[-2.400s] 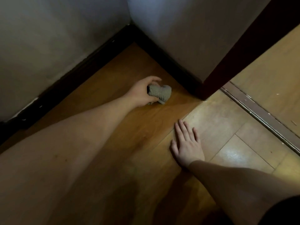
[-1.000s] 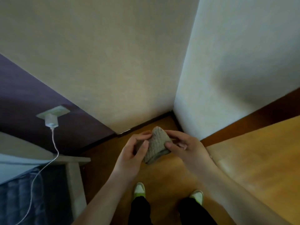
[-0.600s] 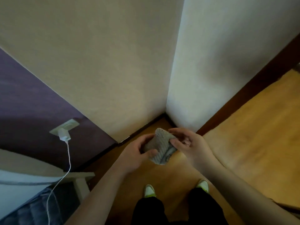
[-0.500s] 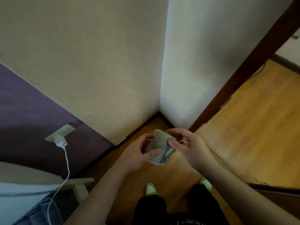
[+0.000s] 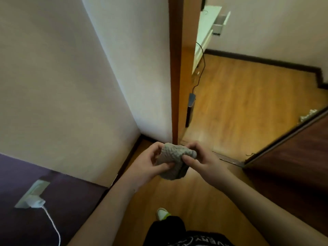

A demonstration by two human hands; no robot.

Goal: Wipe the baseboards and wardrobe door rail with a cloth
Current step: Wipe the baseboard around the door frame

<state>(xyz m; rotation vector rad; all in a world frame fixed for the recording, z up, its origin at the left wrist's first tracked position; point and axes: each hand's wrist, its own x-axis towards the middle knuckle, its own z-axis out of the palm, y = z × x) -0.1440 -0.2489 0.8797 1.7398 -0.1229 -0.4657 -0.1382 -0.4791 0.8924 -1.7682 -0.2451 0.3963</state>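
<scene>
1. Nearest to us are dark trousers (image 5: 170, 228) and the toe of a pale green-white shoe (image 5: 162, 213) on the wood floor (image 5: 239, 96).
2. Above them our left hand (image 5: 147, 166) and right hand (image 5: 200, 158) meet over the floor, both curled round the cloth (image 5: 174, 160); the left thumb presses its lower front, and the right thumb and fingers pinch its upper right edge.
3. The cloth is grey, with a knobbly woven texture, bunched into a rounded wad that sags below our fingers. It hangs in the air, clear of floor and walls.
4. At lower left a white charger (image 5: 35, 203) sits in a wall socket, its cable (image 5: 53, 226) trailing down.
5. Beyond the hands a dark baseboard (image 5: 129, 155) runs along the pale wall (image 5: 71, 86) into the corner.
6. A brown door frame (image 5: 174, 68) stands upright just behind the cloth.
7. To the right a metal floor rail (image 5: 229, 159) meets a dark wardrobe door (image 5: 292, 153).
8. Farther off, the floor reaches a second baseboard (image 5: 257, 60) and white furniture (image 5: 205, 32).
</scene>
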